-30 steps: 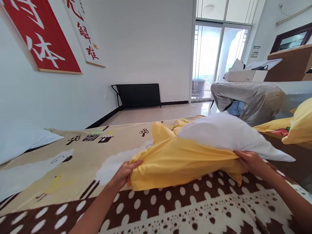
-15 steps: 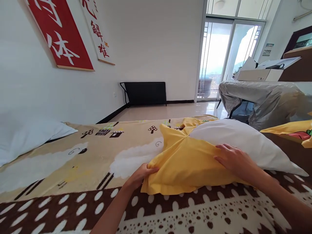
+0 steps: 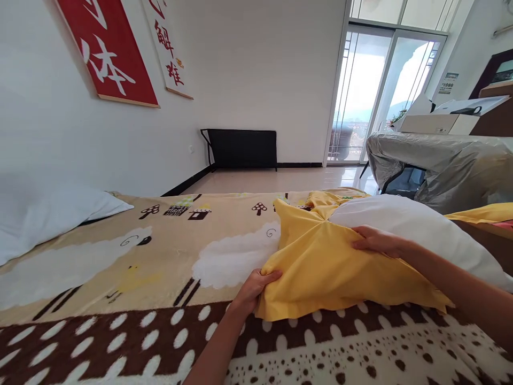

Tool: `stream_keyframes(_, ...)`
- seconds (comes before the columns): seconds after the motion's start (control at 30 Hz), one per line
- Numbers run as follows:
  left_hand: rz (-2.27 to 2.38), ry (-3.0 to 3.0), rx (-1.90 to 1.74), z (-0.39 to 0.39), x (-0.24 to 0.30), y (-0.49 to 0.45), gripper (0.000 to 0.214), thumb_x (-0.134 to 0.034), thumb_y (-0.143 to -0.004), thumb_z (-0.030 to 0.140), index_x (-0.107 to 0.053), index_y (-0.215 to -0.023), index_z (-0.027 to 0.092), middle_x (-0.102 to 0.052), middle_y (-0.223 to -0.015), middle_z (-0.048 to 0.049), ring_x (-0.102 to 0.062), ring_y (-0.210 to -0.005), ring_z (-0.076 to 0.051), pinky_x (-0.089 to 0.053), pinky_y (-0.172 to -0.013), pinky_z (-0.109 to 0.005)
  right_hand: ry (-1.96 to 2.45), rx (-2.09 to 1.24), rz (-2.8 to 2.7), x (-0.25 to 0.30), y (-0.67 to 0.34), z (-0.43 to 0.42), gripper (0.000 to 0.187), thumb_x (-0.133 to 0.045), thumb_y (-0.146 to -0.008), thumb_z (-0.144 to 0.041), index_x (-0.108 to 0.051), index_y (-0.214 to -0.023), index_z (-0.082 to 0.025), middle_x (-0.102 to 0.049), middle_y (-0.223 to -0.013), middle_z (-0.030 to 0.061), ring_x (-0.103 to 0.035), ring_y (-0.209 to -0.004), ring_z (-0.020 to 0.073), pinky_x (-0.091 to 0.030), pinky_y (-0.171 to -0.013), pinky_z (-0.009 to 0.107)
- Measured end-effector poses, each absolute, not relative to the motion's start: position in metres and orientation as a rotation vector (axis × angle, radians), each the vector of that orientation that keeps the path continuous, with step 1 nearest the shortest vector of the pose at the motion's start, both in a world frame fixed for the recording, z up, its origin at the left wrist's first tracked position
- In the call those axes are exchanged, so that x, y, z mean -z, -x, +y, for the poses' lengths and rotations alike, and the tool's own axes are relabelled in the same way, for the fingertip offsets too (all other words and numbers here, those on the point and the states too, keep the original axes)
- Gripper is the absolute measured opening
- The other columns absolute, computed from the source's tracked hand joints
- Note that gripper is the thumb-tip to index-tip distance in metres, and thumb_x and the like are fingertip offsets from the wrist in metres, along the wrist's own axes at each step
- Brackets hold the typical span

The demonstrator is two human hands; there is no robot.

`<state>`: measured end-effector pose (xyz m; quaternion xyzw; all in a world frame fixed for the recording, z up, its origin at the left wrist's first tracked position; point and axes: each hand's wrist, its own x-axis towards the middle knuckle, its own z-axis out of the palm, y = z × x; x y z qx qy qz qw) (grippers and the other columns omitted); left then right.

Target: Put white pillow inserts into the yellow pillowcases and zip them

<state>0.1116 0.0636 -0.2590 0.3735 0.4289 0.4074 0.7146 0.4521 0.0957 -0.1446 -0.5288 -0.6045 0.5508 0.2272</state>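
Note:
A yellow pillowcase [image 3: 316, 272] lies bunched on the bed, covering the left part of a white pillow [image 3: 404, 214]. How far the pillow reaches inside is hidden. My left hand [image 3: 256, 286] pinches the pillowcase's left edge between thumb and fingers. Farther right, my right hand [image 3: 374, 240] grips the yellow cloth along its upper edge, up against the white pillow, with the thumb on the near side. Creases run from a gathered point near the top of the case.
The bed has a beige and brown blanket [image 3: 168, 272] with sheep and dots. Another white pillow [image 3: 52, 219] lies at the left. Behind stand a black folded frame [image 3: 242, 149] by the wall and a plastic-covered table [image 3: 441, 155] bearing an open box [image 3: 438, 124]. More yellow cloth [image 3: 487, 213] lies at right.
My right hand has gone from resting on the yellow cloth to gripping it at its upper edge. The left hand keeps its pinch. The whole view has shifted slightly.

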Motion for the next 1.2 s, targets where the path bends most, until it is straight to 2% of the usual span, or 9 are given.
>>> stream_keyframes(0.1, 0.911, -0.828, -0.885, 0.060, 0.258, -0.114, 0.044, -0.081, -0.061, 0.035, -0.068, -0.090, 0.005, -0.071, -0.092, -0.0166, -0.067, -0.077, -0.023, -0.054, -0.070, -0.029, 1.757, -1.007, -1.616, 0.143, -0.466, 0.106, 0.039, -0.062, -0.074, -0.041, -0.059, -0.106, -0.019, -0.065, -0.108, 0.0085, -0.063, -0.093, 0.0227, -0.052, -0.076, 0.031)
stream_keyframes(0.2, 0.866, -0.840, -0.889, 0.058, 0.255, -0.114, 0.042, -0.078, -0.066, 0.037, -0.068, -0.095, 0.007, -0.070, -0.098, -0.0157, -0.067, -0.080, -0.022, -0.054, -0.071, -0.028, 1.996, -0.195, -1.922, 0.144, -0.466, 0.105, 0.027, -0.051, -0.081, -0.034, -0.062, -0.098, -0.016, -0.066, -0.090, 0.0102, -0.061, -0.087, 0.0261, -0.046, -0.078, 0.038)
stream_keyframes(0.33, 0.812, -0.850, -0.863, 0.060, 0.251, -0.099, 0.042, -0.074, -0.072, 0.037, -0.066, -0.101, 0.008, -0.070, -0.101, -0.0152, -0.067, -0.086, -0.024, -0.053, -0.076, -0.031, 1.737, 0.663, -2.041, 0.151, -0.423, 0.079, 0.036, -0.046, -0.078, -0.011, -0.058, -0.112, -0.010, -0.055, -0.119, 0.0188, -0.051, -0.109, 0.0318, -0.037, -0.091, 0.045)
stream_keyframes(0.4, 0.796, -0.790, -0.872, 0.062, 0.249, -0.089, 0.042, -0.070, -0.074, 0.041, -0.067, -0.099, 0.008, -0.071, -0.096, -0.0142, -0.067, -0.087, -0.025, -0.052, -0.078, -0.031, 1.466, 0.609, -2.152, 0.154, -0.385, 0.062, 0.036, -0.045, -0.077, -0.007, -0.059, -0.109, -0.013, -0.057, -0.117, 0.0153, -0.050, -0.108, 0.0273, -0.036, -0.092, 0.041)
stream_keyframes(0.5, 0.778, -0.669, -0.919, 0.062, 0.250, -0.077, 0.038, -0.066, -0.074, 0.041, -0.067, -0.092, 0.009, -0.072, -0.086, -0.0119, -0.067, -0.084, -0.024, -0.051, -0.076, -0.030, 1.264, 0.120, -2.364, 0.162, -0.328, 0.046, 0.019, -0.045, -0.081, -0.011, -0.063, -0.087, -0.016, -0.064, -0.090, 0.0067, -0.056, -0.086, 0.0184, -0.039, -0.078, 0.030)
stream_keyframes(0.63, 0.741, -0.711, -0.985, 0.058, 0.256, -0.078, 0.041, -0.073, -0.059, 0.023, -0.067, -0.098, 0.011, -0.071, -0.089, -0.0089, -0.067, -0.081, -0.022, -0.051, -0.072, -0.026, 1.199, -0.290, -2.313, 0.187, -0.283, 0.047, 0.018, -0.047, -0.085, -0.016, -0.061, -0.073, -0.017, -0.062, -0.073, 0.0016, -0.053, -0.066, 0.0123, -0.035, -0.063, 0.024)
stream_keyframes(0.8, 0.634, -0.856, -0.966, 0.048, 0.255, -0.104, 0.059, -0.079, -0.058, 0.013, -0.062, -0.114, 0.019, -0.069, -0.103, -0.0076, -0.065, -0.081, -0.017, -0.051, -0.071, -0.024, 1.115, -0.357, -2.157, 0.218, -0.280, 0.055, 0.016, -0.050, -0.087, -0.021, -0.063, -0.078, -0.017, -0.064, -0.077, 0.0025, -0.054, -0.070, 0.0126, -0.038, -0.067, 0.023)
stream_keyframes(0.9, 0.780, -0.888, -0.986, 0.043, 0.250, -0.120, 0.065, -0.082, -0.053, 0.015, -0.061, -0.115, 0.017, -0.069, -0.098, -0.0073, -0.064, -0.083, -0.020, -0.049, -0.063, -0.021, 1.113, -0.414, -2.171, 0.219, -0.286, 0.056, 0.012, -0.054, -0.085, -0.022, -0.065, -0.081, -0.017, -0.066, -0.078, 0.0027, -0.057, -0.074, 0.0140, -0.039, -0.070, 0.024)
stream_keyframes(1.2, 1.031, -1.251, -0.884, 0.045, 0.252, -0.121, 0.034, -0.069, -0.066, 0.025, -0.069, -0.097, 0.013, -0.070, -0.081, -0.0040, -0.061, -0.076, -0.020, -0.045, -0.061, -0.023, 1.070, -0.448, -2.218, 0.220, -0.286, 0.057, 0.018, -0.052, -0.080, -0.011, -0.067, -0.087, -0.019, -0.069, -0.086, 0.0036, -0.061, -0.083, 0.0168, -0.043, -0.077, 0.026)
